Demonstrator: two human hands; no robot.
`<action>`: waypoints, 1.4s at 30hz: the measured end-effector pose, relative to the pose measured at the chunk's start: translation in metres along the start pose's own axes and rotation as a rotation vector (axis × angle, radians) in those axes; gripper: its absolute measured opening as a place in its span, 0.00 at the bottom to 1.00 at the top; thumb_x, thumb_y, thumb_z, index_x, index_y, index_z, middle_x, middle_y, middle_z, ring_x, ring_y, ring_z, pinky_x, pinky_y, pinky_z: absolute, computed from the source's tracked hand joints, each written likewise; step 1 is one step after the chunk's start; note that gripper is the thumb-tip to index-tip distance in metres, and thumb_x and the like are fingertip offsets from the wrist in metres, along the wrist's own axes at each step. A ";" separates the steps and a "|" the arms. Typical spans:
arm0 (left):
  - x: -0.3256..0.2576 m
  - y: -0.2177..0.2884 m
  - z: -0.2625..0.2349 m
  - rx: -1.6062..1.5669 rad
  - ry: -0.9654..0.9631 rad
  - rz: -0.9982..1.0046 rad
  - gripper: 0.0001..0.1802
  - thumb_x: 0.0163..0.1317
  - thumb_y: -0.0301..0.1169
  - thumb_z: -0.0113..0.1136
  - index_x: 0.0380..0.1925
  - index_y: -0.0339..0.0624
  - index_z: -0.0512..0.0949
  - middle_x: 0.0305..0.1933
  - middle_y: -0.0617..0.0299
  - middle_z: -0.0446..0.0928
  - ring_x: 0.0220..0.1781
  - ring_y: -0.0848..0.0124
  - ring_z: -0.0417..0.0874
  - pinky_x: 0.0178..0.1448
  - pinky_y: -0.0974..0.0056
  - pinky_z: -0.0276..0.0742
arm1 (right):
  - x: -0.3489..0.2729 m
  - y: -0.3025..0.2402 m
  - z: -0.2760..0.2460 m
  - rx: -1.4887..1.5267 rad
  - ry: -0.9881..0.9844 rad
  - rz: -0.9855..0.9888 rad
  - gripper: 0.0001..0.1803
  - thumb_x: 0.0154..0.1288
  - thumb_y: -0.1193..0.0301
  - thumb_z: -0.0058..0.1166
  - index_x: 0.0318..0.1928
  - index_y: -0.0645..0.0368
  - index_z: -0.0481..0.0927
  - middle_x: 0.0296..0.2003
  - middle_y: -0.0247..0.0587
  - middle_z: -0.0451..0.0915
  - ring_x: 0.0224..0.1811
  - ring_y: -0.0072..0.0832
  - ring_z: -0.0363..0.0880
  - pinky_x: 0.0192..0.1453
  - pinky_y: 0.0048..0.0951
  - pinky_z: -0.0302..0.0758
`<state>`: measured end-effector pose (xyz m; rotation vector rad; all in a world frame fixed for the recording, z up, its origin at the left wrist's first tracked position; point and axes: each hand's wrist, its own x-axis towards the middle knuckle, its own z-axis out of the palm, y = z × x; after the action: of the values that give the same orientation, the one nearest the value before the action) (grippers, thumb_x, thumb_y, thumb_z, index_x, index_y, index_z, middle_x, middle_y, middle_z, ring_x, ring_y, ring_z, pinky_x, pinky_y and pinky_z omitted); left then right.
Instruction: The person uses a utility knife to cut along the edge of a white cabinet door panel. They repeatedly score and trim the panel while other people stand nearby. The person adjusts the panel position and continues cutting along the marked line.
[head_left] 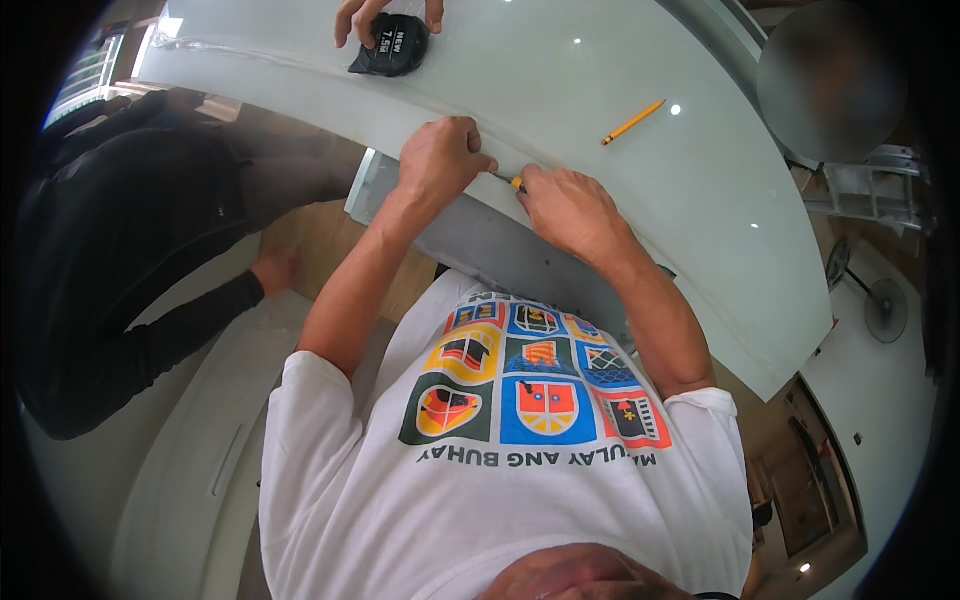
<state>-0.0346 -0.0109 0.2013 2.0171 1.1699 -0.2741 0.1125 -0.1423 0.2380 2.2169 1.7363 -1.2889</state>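
Note:
Across the front of me lies a large glossy pale panel (pixel 560 60), with a clear film-like strip running along its near side. My left hand (pixel 437 158) rests at the panel's near edge, its fingers curled in and its thumb pointing right. Whatever it may pinch is hidden. Just to the right, my right hand (pixel 578 212) grips a small yellow-handled tool (pixel 518 184). The tool's thin dark tip points left toward my left thumb, and most of its handle is covered by my fingers.
Another person's hand (pixel 362 18) holds a black tape measure (pixel 392 46) on the panel's far side. A yellow pencil (pixel 633 123) lies right of my hands. Below the edge runs a grey surface (pixel 480 240). A person in dark clothes (pixel 130 230) bends at the left; a fan (pixel 885 308) stands right.

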 end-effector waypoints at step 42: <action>-0.008 0.020 -0.016 0.106 -0.069 0.107 0.17 0.48 0.36 0.80 0.29 0.39 0.81 0.24 0.53 0.81 0.31 0.54 0.84 0.38 0.54 0.77 | -0.028 0.001 0.013 0.111 0.092 0.015 0.09 0.70 0.69 0.58 0.41 0.64 0.77 0.32 0.57 0.85 0.36 0.57 0.86 0.40 0.52 0.81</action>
<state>-0.0261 -0.0098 0.2267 2.1372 1.0203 -0.3555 0.1057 -0.1708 0.2465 2.3803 1.7139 -1.3317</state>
